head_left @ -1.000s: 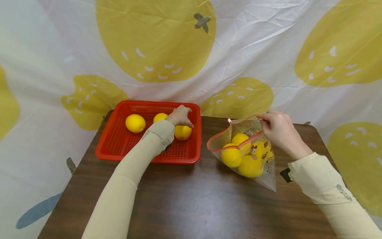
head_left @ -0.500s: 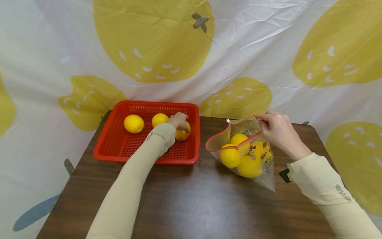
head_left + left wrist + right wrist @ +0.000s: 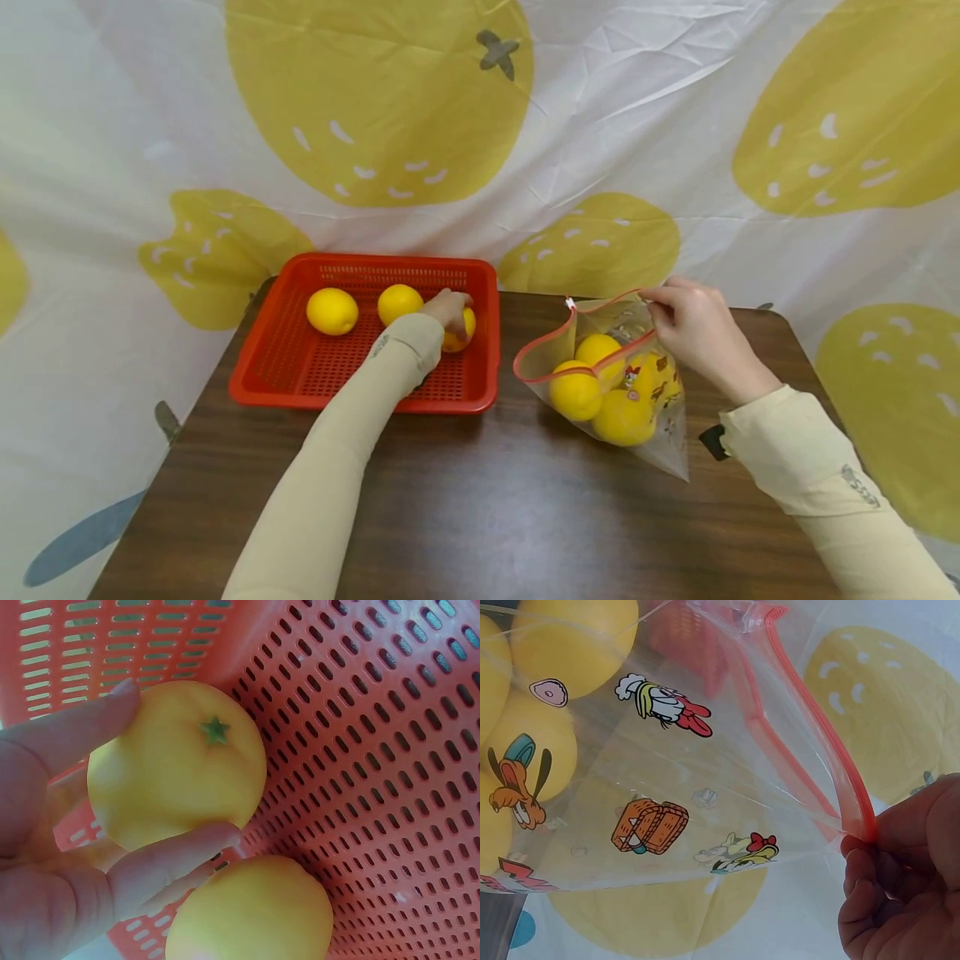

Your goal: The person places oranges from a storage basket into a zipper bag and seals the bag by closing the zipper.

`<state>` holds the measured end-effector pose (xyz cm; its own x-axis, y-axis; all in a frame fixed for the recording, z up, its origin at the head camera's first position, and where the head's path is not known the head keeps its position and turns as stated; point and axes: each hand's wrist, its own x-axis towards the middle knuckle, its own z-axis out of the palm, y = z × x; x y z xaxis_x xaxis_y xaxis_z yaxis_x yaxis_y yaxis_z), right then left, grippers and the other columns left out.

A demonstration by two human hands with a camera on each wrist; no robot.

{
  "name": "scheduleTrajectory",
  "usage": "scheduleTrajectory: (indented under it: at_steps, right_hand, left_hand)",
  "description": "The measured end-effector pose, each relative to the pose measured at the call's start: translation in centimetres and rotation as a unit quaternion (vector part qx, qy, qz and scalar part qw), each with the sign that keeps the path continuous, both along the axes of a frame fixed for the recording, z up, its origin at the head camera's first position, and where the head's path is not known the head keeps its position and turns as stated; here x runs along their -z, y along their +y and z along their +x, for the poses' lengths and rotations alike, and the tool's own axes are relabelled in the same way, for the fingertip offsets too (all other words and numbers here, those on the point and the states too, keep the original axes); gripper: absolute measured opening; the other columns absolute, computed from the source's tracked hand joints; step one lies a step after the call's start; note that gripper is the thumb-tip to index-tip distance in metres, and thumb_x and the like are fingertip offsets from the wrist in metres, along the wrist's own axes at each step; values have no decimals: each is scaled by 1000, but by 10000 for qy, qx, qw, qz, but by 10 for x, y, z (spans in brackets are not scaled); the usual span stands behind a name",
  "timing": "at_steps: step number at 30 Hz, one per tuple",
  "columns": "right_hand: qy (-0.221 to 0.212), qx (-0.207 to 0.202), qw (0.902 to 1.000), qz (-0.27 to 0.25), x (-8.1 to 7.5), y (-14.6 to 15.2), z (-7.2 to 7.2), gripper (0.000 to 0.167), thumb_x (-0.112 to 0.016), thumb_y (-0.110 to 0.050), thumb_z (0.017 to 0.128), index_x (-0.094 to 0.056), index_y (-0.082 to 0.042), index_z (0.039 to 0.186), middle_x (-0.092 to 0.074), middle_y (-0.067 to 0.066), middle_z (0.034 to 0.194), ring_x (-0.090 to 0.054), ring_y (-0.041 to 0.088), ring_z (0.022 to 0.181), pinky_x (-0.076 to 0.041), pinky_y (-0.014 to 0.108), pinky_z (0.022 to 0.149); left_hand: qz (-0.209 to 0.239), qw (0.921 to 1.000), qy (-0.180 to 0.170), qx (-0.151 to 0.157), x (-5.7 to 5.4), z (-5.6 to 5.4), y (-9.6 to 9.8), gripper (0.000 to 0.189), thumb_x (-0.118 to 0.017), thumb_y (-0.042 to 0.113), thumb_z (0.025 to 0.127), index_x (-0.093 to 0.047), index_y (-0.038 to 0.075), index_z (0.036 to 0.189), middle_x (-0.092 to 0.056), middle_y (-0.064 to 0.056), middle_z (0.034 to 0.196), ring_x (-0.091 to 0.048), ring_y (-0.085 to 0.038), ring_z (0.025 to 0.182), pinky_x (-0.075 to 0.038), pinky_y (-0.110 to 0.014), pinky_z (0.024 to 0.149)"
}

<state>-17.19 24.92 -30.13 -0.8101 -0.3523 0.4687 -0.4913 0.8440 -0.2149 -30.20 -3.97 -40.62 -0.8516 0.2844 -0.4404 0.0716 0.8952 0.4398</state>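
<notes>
My left hand (image 3: pixel 447 310) reaches into the red plastic basket (image 3: pixel 489 375) and grips a yellow lemon (image 3: pixel 184 769) at its right end. In the left wrist view, thumb and fingers lie on opposite sides of this fruit, whose green star-shaped stem end shows. Another lemon (image 3: pixel 251 915) sits right beside those fingers. My right hand (image 3: pixel 697 333) pinches the red zip edge of a clear printed zip bag (image 3: pixel 671 454), keeping its mouth spread. Several lemons (image 3: pixel 624 417) lie inside the bag, which rests on the table with its mouth toward the basket.
At the basket's left lies one more lemon (image 3: pixel 332 312). A white slider (image 3: pixel 570 303) is at the corner of the bag's zip. The dark wooden table (image 3: pixel 480 508) backs onto a hanging white cloth (image 3: pixel 615 125) printed with big yellow fruit.
My left hand has lowered from above the right-hand lemon and closed its fingers around it. The right hand still holds the bag's edge in the same way.
</notes>
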Motion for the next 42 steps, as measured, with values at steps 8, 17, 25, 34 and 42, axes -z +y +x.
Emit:
scheduleTrajectory:
  at_steps: [8, 17, 25, 34, 42]
  right_hand:
    - [74, 13, 10000, 10, 1, 0, 0, 19, -56, 8, 79, -69, 7, 92, -60, 15, 74, -46, 18, 53, -38, 31, 48]
    - [-49, 25, 10000, 11, 1, 0, 0, 18, -55, 7, 80, -69, 7, 93, -60, 16, 75, -43, 15, 51, -36, 28, 46]
    - [21, 29, 10000, 24, 0, 2, -3, 18, -56, 7, 79, -69, 6, 93, -59, 15, 73, -43, 15, 51, -35, 29, 47]
    - [80, 29, 10000, 19, 3, 1, -7, 19, -55, 8, 79, -69, 7, 91, -60, 15, 72, -46, 18, 52, -38, 31, 48]
    - [52, 22, 10000, 16, 2, 1, -8, 18, -56, 7, 79, -69, 7, 92, -60, 15, 73, -46, 17, 52, -38, 31, 48]
  left_hand:
    - [-130, 9994, 232, 235, -3, 6, 2, 61, -70, 6, 75, -47, 14, 131, -40, -15, 130, -42, -26, 106, -41, -38, 92]
    - [-113, 9989, 407, 182, 1, 4, 0, 62, -73, 7, 71, -51, 11, 129, -47, -11, 126, -45, -24, 103, -41, -36, 91]
    - [-23, 9956, 834, 430, -9, -3, -10, 65, -77, 12, 67, -52, 8, 127, -47, -14, 129, -44, -26, 111, -38, -36, 95]
    - [882, 9887, 1126, 440, -26, 2, -25, 67, -78, 14, 64, -54, 9, 126, -48, -12, 126, -40, -27, 111, -34, -39, 94]
    - [1447, 9800, 1260, 539, -39, 12, -31, 68, -78, 18, 66, -52, 11, 128, -48, -12, 124, -45, -27, 102, -46, -36, 78]
